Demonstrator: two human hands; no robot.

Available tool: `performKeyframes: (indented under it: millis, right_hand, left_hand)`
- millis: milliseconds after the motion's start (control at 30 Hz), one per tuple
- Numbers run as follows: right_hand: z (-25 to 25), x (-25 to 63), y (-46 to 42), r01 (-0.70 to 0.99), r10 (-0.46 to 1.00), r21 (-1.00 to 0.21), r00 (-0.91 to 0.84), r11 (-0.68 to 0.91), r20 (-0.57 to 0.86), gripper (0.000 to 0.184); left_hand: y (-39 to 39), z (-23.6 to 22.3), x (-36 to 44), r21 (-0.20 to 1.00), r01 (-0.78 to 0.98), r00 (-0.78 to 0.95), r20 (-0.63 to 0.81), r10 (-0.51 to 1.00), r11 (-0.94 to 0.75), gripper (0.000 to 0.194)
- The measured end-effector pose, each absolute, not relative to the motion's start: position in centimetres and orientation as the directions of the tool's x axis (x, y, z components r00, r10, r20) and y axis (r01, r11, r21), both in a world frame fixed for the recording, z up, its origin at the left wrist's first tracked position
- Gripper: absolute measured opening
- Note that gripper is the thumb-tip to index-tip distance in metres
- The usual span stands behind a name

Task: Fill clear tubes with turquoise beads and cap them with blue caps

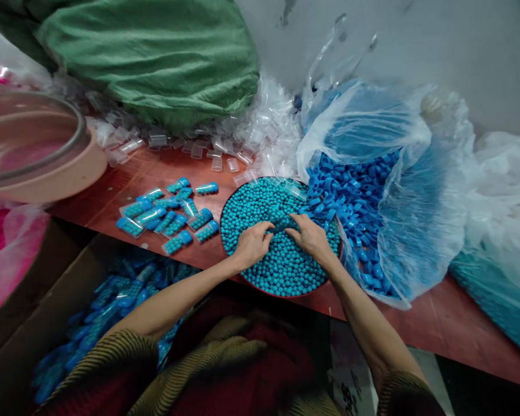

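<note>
My left hand (255,244) and my right hand (309,236) face each other over a round red-rimmed basin (222,231) full of turquoise beads (286,266). Both hands are closed, with fingers bent inward. Between their fingertips is a small clear tube (281,218) with turquoise beads in it; it blends with the beads behind, and its ends are hard to make out. Left of the basin lie several filled tubes (173,224) with blue caps. To the right, loose blue caps (351,190) spill from a clear plastic bag (429,219) against the basin's edge.
Empty clear tubes (260,127) are heaped behind the basin, beside a big green sack (156,58). A pinkish tub (69,167) stands at the left on the red table (104,196). Below the table edge, a cardboard box (47,294) holds filled tubes. A bag of turquoise beads (494,294) lies far right.
</note>
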State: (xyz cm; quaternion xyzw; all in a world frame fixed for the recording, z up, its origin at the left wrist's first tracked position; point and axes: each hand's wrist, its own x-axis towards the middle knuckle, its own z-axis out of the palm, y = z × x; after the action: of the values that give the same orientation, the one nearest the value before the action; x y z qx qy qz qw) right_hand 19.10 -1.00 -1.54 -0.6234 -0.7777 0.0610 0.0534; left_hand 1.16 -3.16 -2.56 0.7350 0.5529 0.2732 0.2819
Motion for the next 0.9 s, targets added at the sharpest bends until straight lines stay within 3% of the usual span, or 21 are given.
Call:
performKeyframes:
  millis: [200,333,433,533,633,700,800,900]
  right_hand:
    - [-2.8,19.6,-1.6,0.928,0.958,-0.247,-0.256,0.28,0.126,0.019]
    - [-1.9,19.7,-2.8,0.829,0.945,-0.453,-0.281,0.328,0.17,0.017]
    - [-1.3,19.5,-3.4,0.707,0.944,-0.634,-0.307,0.313,0.124,0.016]
    - [-1.1,20.2,-3.4,0.66,0.932,-0.686,-0.355,0.306,0.074,0.019]
    - [-1.0,22.0,-2.4,0.821,0.958,-0.507,-0.284,0.263,0.037,0.022]
    - [-1.0,23.0,-1.4,0.957,0.989,-0.248,-0.138,0.149,0.062,0.024]
    - [-1.1,23.4,-0.4,0.996,0.999,0.085,-0.041,0.04,0.016,0.025]
    - [-1.1,22.6,-0.4,0.981,0.995,0.164,-0.093,0.099,-0.046,0.022]
  left_hand:
    - [-3.5,-2.7,1.2,0.662,0.7,0.248,0.126,0.96,-0.268,0.03]
    - [-3.8,-2.3,1.8,0.595,0.719,0.322,0.174,0.931,-0.36,0.041]
    - [-3.6,-2.4,2.1,0.666,0.629,0.418,0.145,0.897,-0.401,0.036]
    - [-3.0,-2.7,2.0,0.769,0.545,0.45,0.068,0.891,-0.334,0.029]
    - [-2.3,-3.1,1.7,0.863,0.448,0.486,-0.013,0.874,-0.236,0.026]
    - [-1.7,-3.4,1.4,0.925,0.352,0.504,-0.056,0.862,-0.145,0.027]
    - [-1.2,-3.7,1.2,0.977,0.213,0.495,-0.132,0.859,0.028,0.025]
    - [-1.2,-3.7,0.9,0.979,0.091,0.504,-0.205,0.839,0.185,0.023]
